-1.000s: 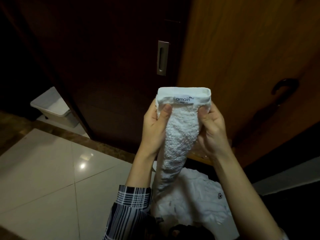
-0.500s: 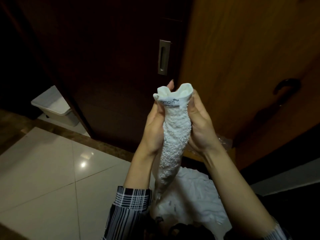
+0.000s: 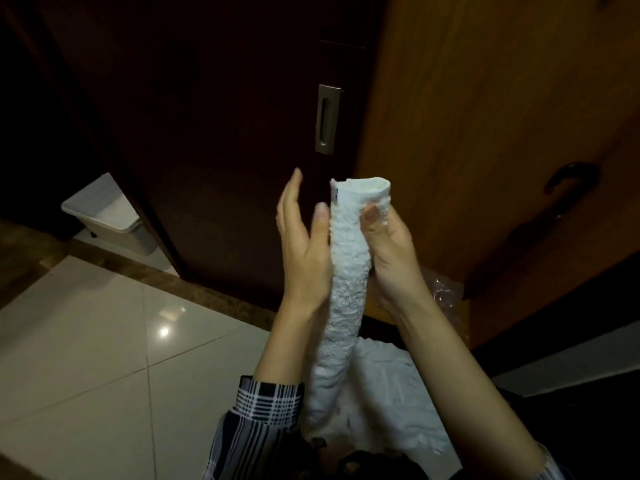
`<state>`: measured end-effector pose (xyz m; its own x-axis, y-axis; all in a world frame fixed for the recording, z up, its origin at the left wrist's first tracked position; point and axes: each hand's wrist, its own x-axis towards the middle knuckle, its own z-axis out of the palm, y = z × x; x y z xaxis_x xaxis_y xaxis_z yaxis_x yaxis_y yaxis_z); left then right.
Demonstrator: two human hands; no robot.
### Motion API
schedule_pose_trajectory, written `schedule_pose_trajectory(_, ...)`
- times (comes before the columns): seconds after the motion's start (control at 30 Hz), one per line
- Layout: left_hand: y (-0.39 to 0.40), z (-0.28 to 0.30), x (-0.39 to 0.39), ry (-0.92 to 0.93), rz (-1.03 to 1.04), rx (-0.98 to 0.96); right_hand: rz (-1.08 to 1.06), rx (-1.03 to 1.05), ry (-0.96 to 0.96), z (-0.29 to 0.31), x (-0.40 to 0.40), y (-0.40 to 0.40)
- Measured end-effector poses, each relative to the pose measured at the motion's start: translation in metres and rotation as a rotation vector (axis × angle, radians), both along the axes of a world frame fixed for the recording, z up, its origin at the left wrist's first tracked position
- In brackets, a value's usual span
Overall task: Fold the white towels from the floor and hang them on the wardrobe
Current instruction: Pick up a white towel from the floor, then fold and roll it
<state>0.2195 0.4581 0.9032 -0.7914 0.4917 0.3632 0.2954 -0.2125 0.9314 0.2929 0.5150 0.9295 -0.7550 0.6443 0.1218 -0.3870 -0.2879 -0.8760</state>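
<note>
**One towel up, folded narrow**

One white towel (image 3: 349, 271) hangs in front of the wardrobe (image 3: 485, 133), gripped near its top by the right hand (image 3: 388, 251). The left hand (image 3: 304, 244) lies flat against its side, fingers straight. Soft, light terry will likely sag and unfold; best held at the folded top edge.

White towel (image 3: 349, 271), narrow upright fold

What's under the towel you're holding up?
Below the hanging towel, held by the right hand, more crumpled white cloth lies on the floor. The towel's lower end and the forearms cover part of that pile, so its count is unclear.
</note>
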Motion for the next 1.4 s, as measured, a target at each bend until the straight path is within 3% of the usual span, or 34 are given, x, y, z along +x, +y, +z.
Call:
schedule_pose_trajectory(0.1, -0.001, -0.018, 0.006, 0.061, 0.007, 0.07, -0.068, -0.06, 0.041, 0.014, -0.003, 0.004)
schedule_pose_trajectory(0.23, 0.002, -0.045, 0.017, 0.177, -0.034, -0.046, -0.072, -0.13, 0.106, 0.034, -0.01, 0.008)
schedule_pose_trajectory(0.4, 0.001, -0.047, 0.011, 0.059, -0.036, -0.123, 0.023, -0.185, 0.149, 0.044, -0.013, 0.008)
schedule_pose_trajectory(0.53, -0.002, -0.044, 0.003, 0.009, -0.046, -0.075, 0.129, -0.201, 0.176, 0.05, -0.013, 0.006)
schedule_pose_trajectory(0.77, -0.005, -0.04, 0.004, -0.082, -0.274, -0.066, 0.301, -0.286, 0.244, 0.067, -0.018, 0.016)
schedule_pose_trajectory(0.87, -0.005, -0.035, 0.005, -0.117, -0.336, -0.097, 0.193, -0.291, 0.147, 0.079, -0.018, 0.018)
schedule_pose_trajectory(1.07, -0.006, -0.017, 0.014, -0.241, -0.489, -0.225, -0.147, -0.511, -0.177, 0.08, -0.018, 0.049)
schedule_pose_trajectory(1.13, -0.005, -0.013, 0.019, -0.284, -0.488, -0.26, -0.126, -0.499, -0.218, 0.068, -0.016, 0.063)
schedule_pose_trajectory(1.3, -0.006, -0.005, 0.022, -0.38, -0.457, -0.249, 0.229, -0.366, -0.19, 0.006, -0.001, 0.077)
schedule_pose_trajectory(1.4, -0.006, 0.004, 0.02, -0.398, -0.373, -0.204, 0.075, -0.246, -0.307, -0.042, 0.009, 0.054)
